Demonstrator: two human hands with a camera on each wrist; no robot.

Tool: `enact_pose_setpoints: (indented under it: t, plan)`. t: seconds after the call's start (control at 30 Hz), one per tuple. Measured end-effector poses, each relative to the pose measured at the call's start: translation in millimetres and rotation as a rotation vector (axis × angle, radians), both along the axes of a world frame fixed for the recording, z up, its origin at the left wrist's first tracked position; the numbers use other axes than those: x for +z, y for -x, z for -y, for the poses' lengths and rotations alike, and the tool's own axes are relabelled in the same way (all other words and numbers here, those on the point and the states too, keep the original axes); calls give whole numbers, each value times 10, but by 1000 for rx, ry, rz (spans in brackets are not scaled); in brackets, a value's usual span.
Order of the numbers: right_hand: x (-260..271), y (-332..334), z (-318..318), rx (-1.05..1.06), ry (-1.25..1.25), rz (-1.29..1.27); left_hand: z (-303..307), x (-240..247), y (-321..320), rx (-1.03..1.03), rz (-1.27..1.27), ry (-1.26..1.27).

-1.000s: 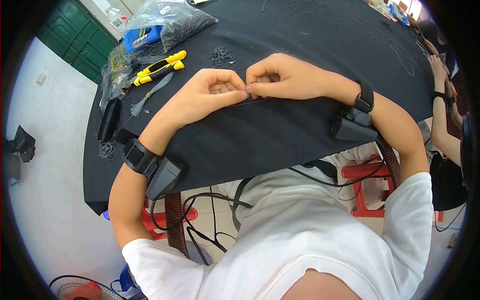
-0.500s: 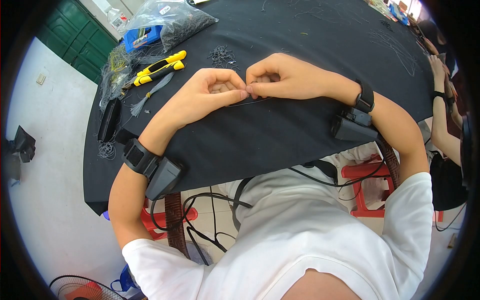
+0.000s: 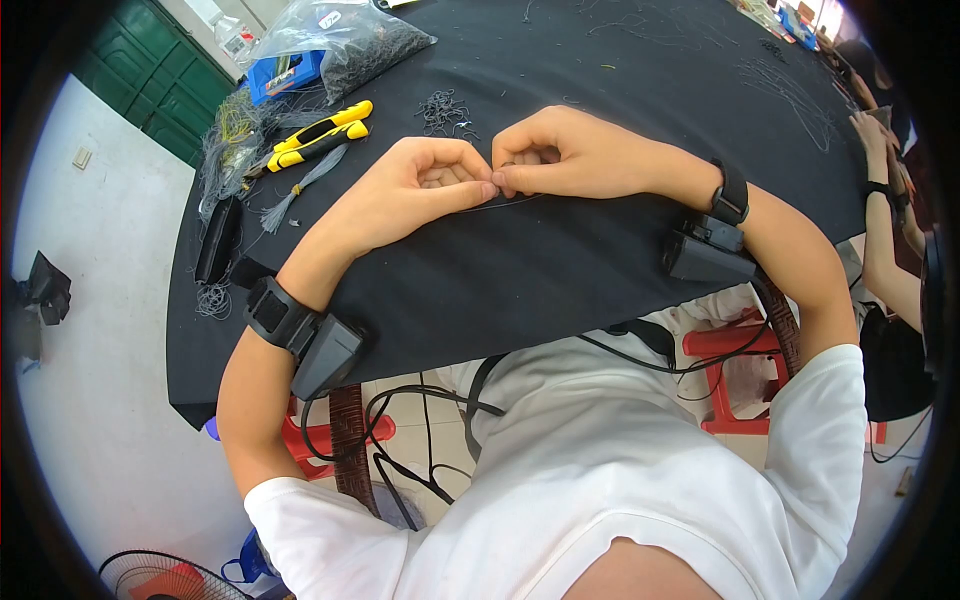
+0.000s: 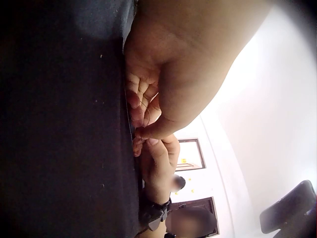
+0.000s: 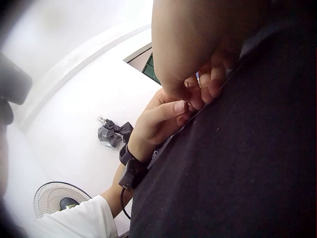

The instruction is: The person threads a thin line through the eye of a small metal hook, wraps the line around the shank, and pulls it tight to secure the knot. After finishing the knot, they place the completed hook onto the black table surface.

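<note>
Over the black-covered table, my left hand (image 3: 425,180) and right hand (image 3: 580,155) meet at thumb and fingertips. The left pinches a thin fishing line (image 3: 485,208), which runs below the fingertips toward the right. Between the right thumb and forefinger is a small dark fish hook (image 5: 187,85), mostly hidden by the fingers; a bit of it shows in the right wrist view. The other fingers of both hands curl loosely behind the pinch. Just beyond the hands lies a loose pile of small dark hooks (image 3: 443,112).
Yellow-and-black pliers (image 3: 320,137), a tied bundle of line (image 3: 300,190) and tangled line (image 3: 225,150) lie to the left. Behind them are a blue box (image 3: 285,76) and a plastic bag of dark hooks (image 3: 370,60). Another person's arm (image 3: 880,160) rests at the right edge.
My two hands keep the same pinch, with hardly any movement. At the right edge, the other person's hand has shifted slightly.
</note>
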State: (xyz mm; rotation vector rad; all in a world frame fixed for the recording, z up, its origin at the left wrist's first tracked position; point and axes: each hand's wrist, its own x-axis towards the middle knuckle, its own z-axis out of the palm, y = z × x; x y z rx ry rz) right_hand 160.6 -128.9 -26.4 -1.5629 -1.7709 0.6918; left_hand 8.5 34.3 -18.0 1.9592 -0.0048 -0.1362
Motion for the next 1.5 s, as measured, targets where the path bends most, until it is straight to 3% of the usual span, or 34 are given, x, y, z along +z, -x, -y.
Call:
enact_pose_setpoints:
  t: [1.5]
  plan:
    - [13,20,0,-8,-15,7,-19,-21,-9,-4,-1,4]
